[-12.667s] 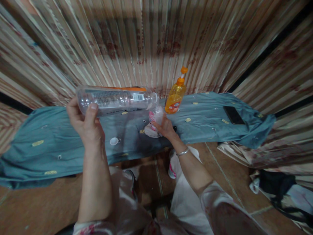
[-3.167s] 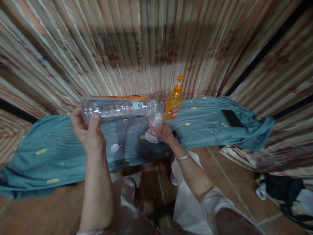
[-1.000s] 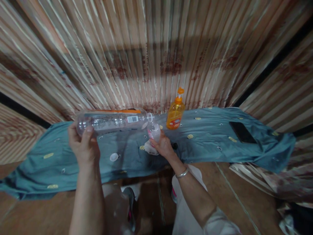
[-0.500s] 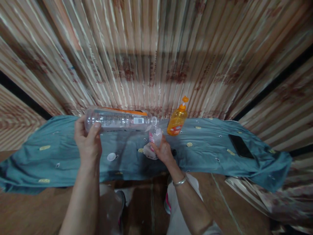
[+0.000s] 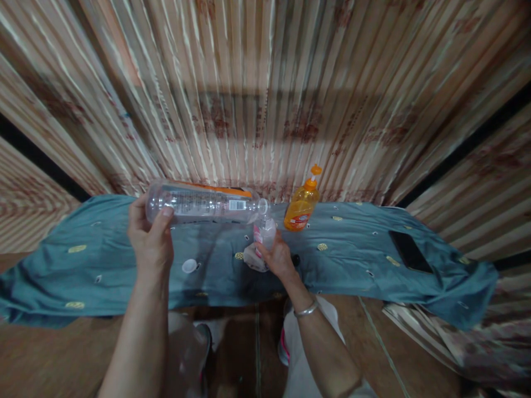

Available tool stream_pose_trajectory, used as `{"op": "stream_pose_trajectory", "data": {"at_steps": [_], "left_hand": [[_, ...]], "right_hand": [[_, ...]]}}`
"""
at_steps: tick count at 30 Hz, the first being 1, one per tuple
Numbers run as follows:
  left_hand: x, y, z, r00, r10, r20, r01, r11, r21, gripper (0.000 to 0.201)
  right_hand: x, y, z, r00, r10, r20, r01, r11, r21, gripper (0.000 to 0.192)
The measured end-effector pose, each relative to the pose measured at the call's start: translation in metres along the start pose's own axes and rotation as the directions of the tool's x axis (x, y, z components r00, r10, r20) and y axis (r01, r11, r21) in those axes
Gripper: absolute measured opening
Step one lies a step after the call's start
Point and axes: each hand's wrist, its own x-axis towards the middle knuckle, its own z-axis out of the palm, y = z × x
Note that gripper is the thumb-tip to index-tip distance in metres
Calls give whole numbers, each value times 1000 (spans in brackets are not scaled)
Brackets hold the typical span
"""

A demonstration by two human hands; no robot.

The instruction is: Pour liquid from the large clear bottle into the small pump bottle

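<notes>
My left hand [image 5: 151,235] grips the base end of a large clear plastic bottle [image 5: 203,203] with an orange-edged label. The bottle lies nearly level in the air, its uncapped mouth pointing right. Right under that mouth stands a small clear bottle [image 5: 267,232] with some pink on it, my right hand [image 5: 279,255] wrapped round it. A pale, crumpled-looking item [image 5: 254,258] sits by the small bottle's lower part; what it is I cannot make out. Whether liquid runs between the two mouths does not show clearly.
An orange pump bottle [image 5: 302,207] stands behind and right of my right hand. A small white cap or dish [image 5: 189,266] lies on the teal cloth [image 5: 224,284]. Farther right lies a black phone [image 5: 410,251]. A small dark object [image 5: 295,258] shows beside my right wrist. Striped curtains [image 5: 249,83] hang behind.
Hardly anything differs: the view has shifted very slightly, and both hands keep their hold on the two bottles in the same arrangement.
</notes>
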Motion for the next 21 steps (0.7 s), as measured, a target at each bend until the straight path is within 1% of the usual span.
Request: {"op": "stream_pose_trajectory", "data": {"at_steps": [4,9,14,17,21], "left_hand": [[0,0,-1,1000,-11,-13,11,1000,6,49],[0,-1,-1,999,32,23,-34,997,76,49],[0,-1,-2,999,31,23,-33,995,90,49],[0,-1,-1,1000,23,7,-24,998,64,50],[0,2,1,1000,-19,-9,19,1000,2,50]], "right_hand": [[0,1,1,1000,-13,-7,13,1000,-6,67],[0,2,2,1000,-22,-15,22,1000,22,68],[0,0,1,1000,-16,-11,16,1000,20,69],[0,-2,-1,1000,-1,0,1,1000,23,67],[0,-3,-3,1000,11,13,-11,1000,9,67]]}}
